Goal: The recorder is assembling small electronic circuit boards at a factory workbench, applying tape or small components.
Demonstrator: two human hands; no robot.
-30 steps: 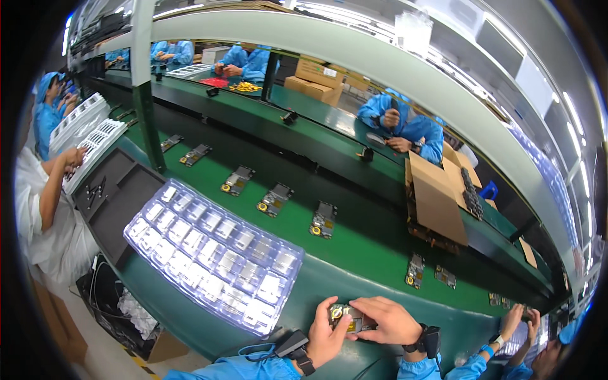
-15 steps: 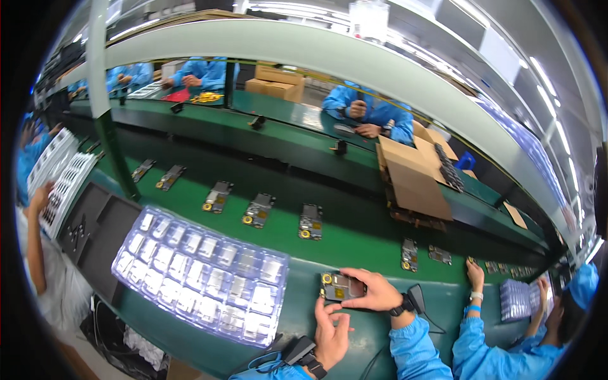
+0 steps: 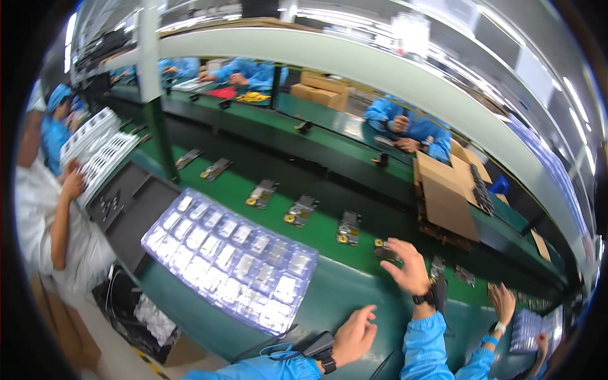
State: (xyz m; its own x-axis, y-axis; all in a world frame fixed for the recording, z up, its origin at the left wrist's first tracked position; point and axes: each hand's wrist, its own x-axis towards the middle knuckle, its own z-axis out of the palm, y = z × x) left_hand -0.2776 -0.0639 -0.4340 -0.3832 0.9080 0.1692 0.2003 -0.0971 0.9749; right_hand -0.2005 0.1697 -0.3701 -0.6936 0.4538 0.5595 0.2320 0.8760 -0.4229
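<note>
My right hand [image 3: 411, 271] reaches over the edge of the green belt, thumb and fingers apart. Its fingertips partly cover the right end of a circuit board [image 3: 382, 249] with a yellow ring part; whether they touch it is hard to tell. Over the dark green bench, my left hand [image 3: 356, 337] is empty, its fingers loosely bent and apart. To its left lies a clear plastic blister tray [image 3: 258, 246] with silvery pieces in its pockets. Another circuit board [image 3: 348, 228] is on the belt left of my right hand.
Several more boards [image 3: 300, 211] lie along the belt. A grey bin [image 3: 130, 212] stands beyond the tray, near a person in white. At right, a co-worker's hand [image 3: 503, 304] is over the belt near stacked trays [image 3: 527, 330]. Cardboard [image 3: 448, 206] sits on the shelf.
My right hand has carried the circuit board from the bench forward to the belt and its fingers have spread. My left hand has come off the board. The view has swung left.
</note>
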